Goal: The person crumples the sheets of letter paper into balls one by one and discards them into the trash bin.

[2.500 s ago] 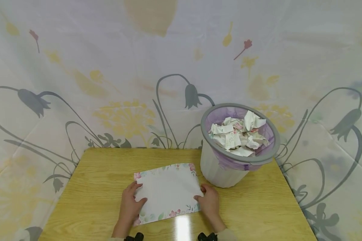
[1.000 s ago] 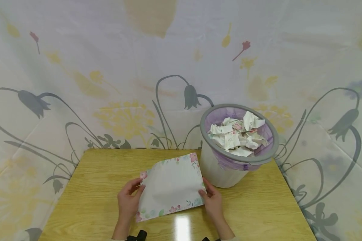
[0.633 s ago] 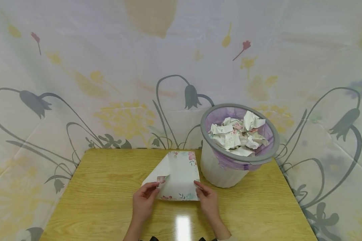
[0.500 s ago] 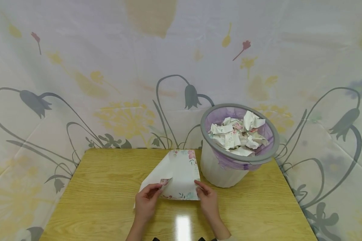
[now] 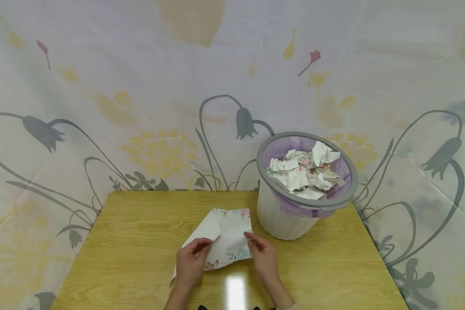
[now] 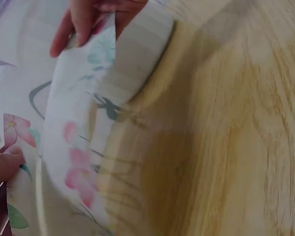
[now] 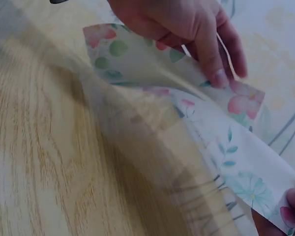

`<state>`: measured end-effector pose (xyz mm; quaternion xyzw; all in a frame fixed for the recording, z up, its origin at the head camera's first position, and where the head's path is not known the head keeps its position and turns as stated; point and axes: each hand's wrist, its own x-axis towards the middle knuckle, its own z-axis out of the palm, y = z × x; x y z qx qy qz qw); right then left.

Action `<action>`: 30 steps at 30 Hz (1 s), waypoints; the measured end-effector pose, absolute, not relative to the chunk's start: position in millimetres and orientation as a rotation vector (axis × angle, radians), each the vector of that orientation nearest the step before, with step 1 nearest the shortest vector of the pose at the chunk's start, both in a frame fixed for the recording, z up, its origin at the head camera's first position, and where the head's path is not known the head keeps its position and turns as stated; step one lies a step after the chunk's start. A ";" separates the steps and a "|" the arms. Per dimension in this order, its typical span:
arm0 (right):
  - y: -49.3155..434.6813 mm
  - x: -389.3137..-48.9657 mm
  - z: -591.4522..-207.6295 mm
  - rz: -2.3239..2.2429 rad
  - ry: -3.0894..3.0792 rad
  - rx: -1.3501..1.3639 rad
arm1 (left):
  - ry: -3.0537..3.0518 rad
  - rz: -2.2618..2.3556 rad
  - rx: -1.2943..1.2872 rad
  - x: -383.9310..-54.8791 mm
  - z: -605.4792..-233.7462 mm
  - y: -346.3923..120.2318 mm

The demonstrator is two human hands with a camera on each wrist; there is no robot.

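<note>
A white sheet of paper with a printed flower border is held between both hands over the wooden table. My left hand pinches its left edge, and that side curls over toward the middle, showing the plain back. On the opposite edge, the thumb and fingers of my right hand pinch the sheet. In the left wrist view the paper bends in a loose curve between the hands. The right wrist view shows the left thumb pressed on the sheet close to a pink flower corner.
Just beyond my right hand stands a white bin with a grey rim and a purple liner. Crumpled papers fill its top. A flower-printed cloth hangs behind the table.
The sheet was flat at first; it was lifted and its left side folded inward. My left hand has moved right, toward the right hand. Just now the sheet's far edge has come nearer.
</note>
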<state>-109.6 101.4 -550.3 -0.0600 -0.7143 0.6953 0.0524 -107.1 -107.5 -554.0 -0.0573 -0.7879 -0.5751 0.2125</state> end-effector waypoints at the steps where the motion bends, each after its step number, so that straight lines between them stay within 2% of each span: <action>1: 101.1 -110.0 -550.4 2.107 -2.182 -0.169 | -2.186 -1.588 -0.161 -107.9 -555.5 -108.9; 8: 108.9 -113.5 -560.8 1.936 -2.301 -0.214 | -2.132 -1.490 0.042 -112.9 -563.6 -134.3; 15: 124.7 -112.9 -564.0 1.773 -2.405 -0.201 | -2.054 -1.546 0.254 -115.5 -551.5 -166.6; 25: 124.2 -115.9 -568.1 1.628 -2.421 -0.252 | -1.917 -1.881 0.136 -115.3 -541.7 -174.1; 30: 120.1 -116.3 -562.3 1.806 -2.352 -0.292 | -1.960 -2.033 -0.002 -112.4 -540.0 -163.4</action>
